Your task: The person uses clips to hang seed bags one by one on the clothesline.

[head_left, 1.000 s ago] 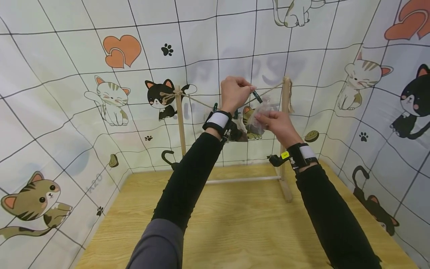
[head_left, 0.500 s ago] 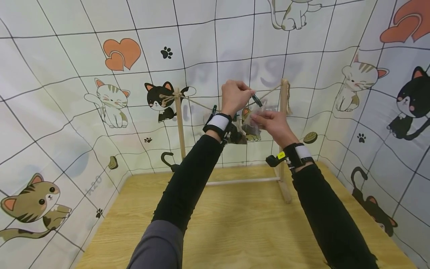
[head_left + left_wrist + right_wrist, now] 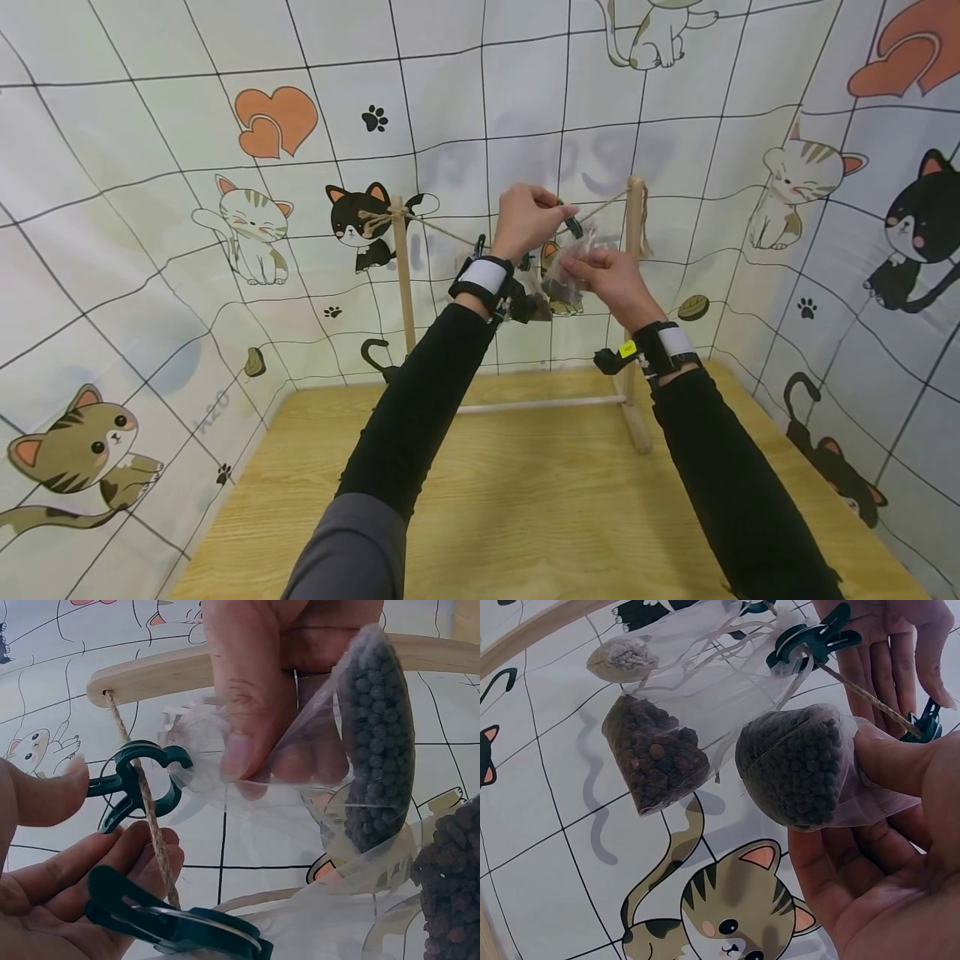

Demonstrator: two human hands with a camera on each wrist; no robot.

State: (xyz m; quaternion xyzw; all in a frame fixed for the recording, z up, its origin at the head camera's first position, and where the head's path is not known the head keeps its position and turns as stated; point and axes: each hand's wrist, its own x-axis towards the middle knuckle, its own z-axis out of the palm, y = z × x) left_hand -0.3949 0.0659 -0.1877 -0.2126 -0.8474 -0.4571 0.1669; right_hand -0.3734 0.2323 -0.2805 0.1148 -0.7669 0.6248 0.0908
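My left hand (image 3: 523, 221) pinches a dark green spring clip (image 3: 132, 780), thumb on one handle and fingers behind the other. Its curved jaws stand apart around the twine (image 3: 161, 859). In my right hand (image 3: 618, 287), thumb and fingers pinch the gathered top of a sheer mesh bag (image 3: 795, 765) full of dark round beads. The bag's top edge lies close by the clip's jaws; whether they touch I cannot tell. A second green clip (image 3: 172, 915) sits on the twine nearby, with a bag of brown granules (image 3: 660, 757) below it.
Two wooden posts (image 3: 636, 225) hold up the twine, joined by a pale crossbar (image 3: 555, 403) low above the wooden table (image 3: 517, 500). A mesh bag of pale pieces (image 3: 622, 660) hangs behind the brown one. A cat-print sheet (image 3: 465, 92) surrounds the table.
The clip in my left hand has tipped a little more upright, and that hand has lowered slightly. The bag has shifted slightly left with my right hand. The view has tilted a little.
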